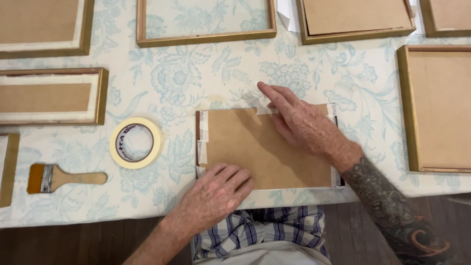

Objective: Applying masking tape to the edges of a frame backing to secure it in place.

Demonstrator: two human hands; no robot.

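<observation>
Right now a small picture frame lies face down near the front edge of the counter, which has a white cloth with pale blue flowers. Its back is a flat brown board, and strips of cream tape run along the left side and the top edge. A thin dark wood edge shows on the left. The left hand rests flat on the bottom left corner, its grip spread and holding nothing. The right hand lies on the top edge, fingers straight and close together, pressing on the tape there. A roll of tape sits just left of the frame, and a paintbrush lies farther left. More frames lie around
</observation>
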